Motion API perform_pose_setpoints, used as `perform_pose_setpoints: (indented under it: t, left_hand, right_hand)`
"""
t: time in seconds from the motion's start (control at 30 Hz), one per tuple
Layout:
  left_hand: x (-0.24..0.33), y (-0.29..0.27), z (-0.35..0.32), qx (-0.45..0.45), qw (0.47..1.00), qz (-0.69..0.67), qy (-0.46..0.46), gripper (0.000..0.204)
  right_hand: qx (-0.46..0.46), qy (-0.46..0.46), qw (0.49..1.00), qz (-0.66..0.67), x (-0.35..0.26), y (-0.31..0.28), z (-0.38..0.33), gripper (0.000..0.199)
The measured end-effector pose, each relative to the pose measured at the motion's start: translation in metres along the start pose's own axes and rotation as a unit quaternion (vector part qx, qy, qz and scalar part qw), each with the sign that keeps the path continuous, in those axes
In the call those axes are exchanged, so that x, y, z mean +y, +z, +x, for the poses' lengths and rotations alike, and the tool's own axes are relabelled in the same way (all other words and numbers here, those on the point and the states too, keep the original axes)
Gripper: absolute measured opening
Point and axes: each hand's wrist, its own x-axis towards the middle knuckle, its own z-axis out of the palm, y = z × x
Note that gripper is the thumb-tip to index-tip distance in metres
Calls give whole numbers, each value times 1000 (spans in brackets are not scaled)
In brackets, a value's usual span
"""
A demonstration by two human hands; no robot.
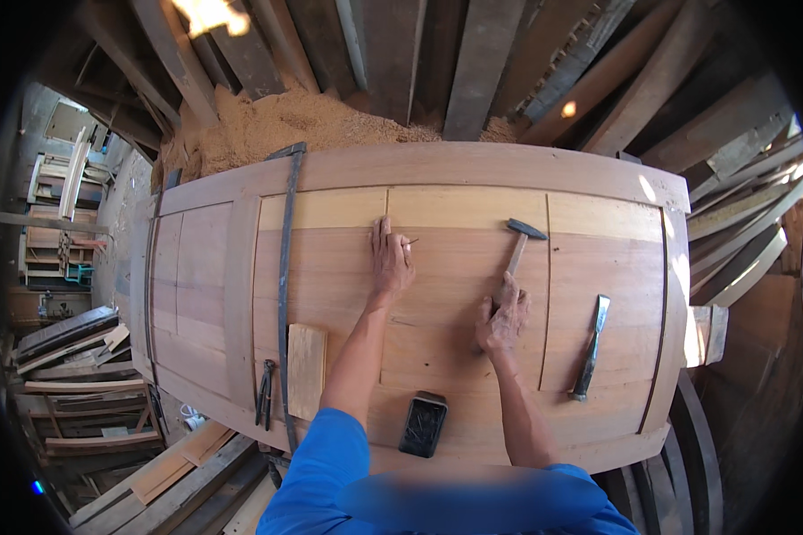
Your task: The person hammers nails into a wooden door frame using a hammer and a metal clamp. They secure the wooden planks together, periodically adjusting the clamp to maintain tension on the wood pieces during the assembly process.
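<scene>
A large wooden door panel (455, 294) lies flat before me, with a paler strip along its far side. My left hand (391, 260) rests on it near a groove, a thin nail (413, 241) pinched between thumb and finger, its end sticking out to the right. In my right hand (505, 316) is the wooden handle of a hammer (527, 229); the dark head points away from me, just left of another groove. A chisel (591, 348) lies on the panel to the right of that hand. Nearest me is a small black tray (424, 425), its contents too dark to make out.
A long metal bar clamp (287, 232) crosses the panel on the left. Beside it lie pincers (264, 392) and a wood block (306, 370). Sawdust (277, 125) is heaped beyond the far edge, under leaning planks (482, 67). More timber (98, 410) is stacked at left.
</scene>
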Motion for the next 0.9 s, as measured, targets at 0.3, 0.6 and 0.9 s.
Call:
perform_pose_setpoints:
  t: [0.3,0.6,0.9]
  left_hand:
    - [4,7,-5,-20,998,34,-58,28]
    - [26,-11,7,-74,993,40,-81,25]
    - [29,-16,12,-83,991,13,-103,28]
  right_hand:
    - [48,-32,998,-20,2,8,-5,62]
    - [57,-38,998,-16,0,6,-3,61]
    - [65,-66,994,-52,5,11,-3,57]
